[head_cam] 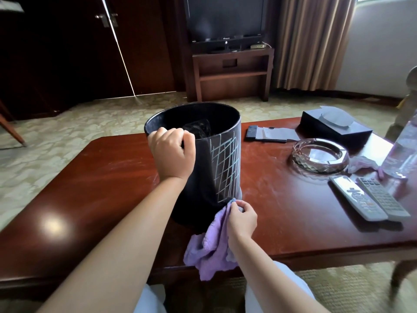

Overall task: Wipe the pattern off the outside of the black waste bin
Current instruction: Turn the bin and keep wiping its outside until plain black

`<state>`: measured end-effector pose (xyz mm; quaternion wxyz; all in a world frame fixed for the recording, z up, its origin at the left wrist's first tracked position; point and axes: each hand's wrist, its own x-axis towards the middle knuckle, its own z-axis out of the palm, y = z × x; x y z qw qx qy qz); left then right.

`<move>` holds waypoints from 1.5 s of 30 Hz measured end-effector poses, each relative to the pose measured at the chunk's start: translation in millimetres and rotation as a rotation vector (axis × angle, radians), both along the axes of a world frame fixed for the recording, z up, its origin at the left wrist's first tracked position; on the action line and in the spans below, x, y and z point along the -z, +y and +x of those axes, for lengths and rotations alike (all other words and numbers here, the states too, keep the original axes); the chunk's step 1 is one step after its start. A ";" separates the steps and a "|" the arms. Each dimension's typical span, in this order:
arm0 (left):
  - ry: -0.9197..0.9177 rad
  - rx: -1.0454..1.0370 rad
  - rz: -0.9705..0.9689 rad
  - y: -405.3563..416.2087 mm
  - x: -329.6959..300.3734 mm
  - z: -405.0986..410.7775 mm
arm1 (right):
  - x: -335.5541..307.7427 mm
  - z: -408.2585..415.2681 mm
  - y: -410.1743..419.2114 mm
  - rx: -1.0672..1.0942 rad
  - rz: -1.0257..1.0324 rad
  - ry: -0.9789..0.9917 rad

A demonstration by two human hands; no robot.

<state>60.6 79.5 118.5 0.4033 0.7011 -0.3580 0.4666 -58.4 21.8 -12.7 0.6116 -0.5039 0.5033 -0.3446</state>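
The fluffy lilac cloth [212, 247] bunched in the right hand's fingers [242, 205] looks soft and napped. Just above them, the black waste bin [203, 177] is matt, and the wooden table [90, 177] is glossy.

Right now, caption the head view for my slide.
Left hand steadies the black bin while right hand presses a purple cloth below its grid pattern.

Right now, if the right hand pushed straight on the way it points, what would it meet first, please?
The right hand holds the purple cloth and points at the black waste bin. It would likely meet the bin's lower wall first, just below the chalk-like grid pattern.
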 end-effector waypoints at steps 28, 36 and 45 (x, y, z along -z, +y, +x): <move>-0.015 -0.011 -0.007 -1.4 0.9 1.3 | 3.0 0.1 6.4 -0.014 -0.025 -0.025; -0.020 -0.009 -0.013 -1.7 1.9 1.7 | -0.8 0.3 5.4 -0.016 0.014 -0.089; -0.018 -0.015 -0.017 -1.5 1.6 1.0 | -2.0 2.3 -6.1 0.014 0.044 -0.057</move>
